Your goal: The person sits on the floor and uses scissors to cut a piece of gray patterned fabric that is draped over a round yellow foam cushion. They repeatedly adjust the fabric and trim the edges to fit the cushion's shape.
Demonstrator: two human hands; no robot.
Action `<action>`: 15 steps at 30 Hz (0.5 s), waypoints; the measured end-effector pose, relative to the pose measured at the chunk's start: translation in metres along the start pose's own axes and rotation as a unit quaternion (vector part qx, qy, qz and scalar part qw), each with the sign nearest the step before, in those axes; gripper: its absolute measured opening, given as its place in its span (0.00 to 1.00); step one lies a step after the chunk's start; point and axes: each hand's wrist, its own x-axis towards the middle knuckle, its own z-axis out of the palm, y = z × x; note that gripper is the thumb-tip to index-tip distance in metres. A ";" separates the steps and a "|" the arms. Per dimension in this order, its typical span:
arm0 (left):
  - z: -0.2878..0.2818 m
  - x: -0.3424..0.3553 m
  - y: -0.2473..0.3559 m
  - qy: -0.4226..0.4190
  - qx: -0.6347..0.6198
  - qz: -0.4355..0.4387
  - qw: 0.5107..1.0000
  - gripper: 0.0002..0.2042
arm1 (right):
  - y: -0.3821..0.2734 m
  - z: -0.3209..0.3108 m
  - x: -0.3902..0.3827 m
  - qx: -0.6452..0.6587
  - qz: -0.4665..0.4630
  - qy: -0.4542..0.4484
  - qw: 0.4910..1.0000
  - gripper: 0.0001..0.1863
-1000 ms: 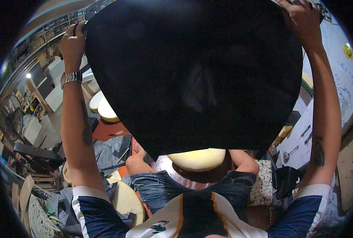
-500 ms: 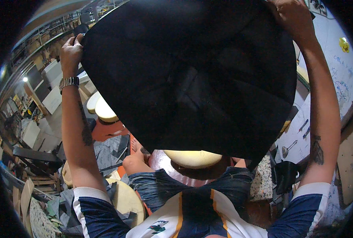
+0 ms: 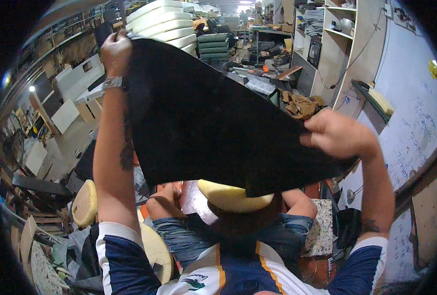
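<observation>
The left hand (image 3: 115, 51) grips the black cloth's (image 3: 203, 123) upper corner; the right hand (image 3: 334, 135) pinches its lower edge, above a yellow cushion (image 3: 231, 196).

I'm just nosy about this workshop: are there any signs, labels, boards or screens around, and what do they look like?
Whiteboard: on the wall at right, large, white, covered in faint blue handwriting.
Round sticker: upper right on the whiteboard, small, yellow.
Board eraser: on the whiteboard's ledge, block-shaped, pale yellow.
No screens or packages can be made out; the black fabric held up by both hands hides the middle.
</observation>
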 end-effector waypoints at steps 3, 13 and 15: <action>0.056 -0.027 0.034 0.075 -0.016 0.076 0.994 0.16 | 0.022 0.041 -0.026 0.129 0.016 -0.045 0.991 0.13; 0.157 -0.217 0.188 -0.509 -0.335 0.314 0.728 0.18 | 0.121 0.286 -0.108 0.600 0.318 0.257 0.688 0.24; 0.159 -0.261 0.158 -0.678 -0.263 0.255 0.637 0.21 | 0.122 0.303 -0.125 0.608 0.337 0.203 0.689 0.22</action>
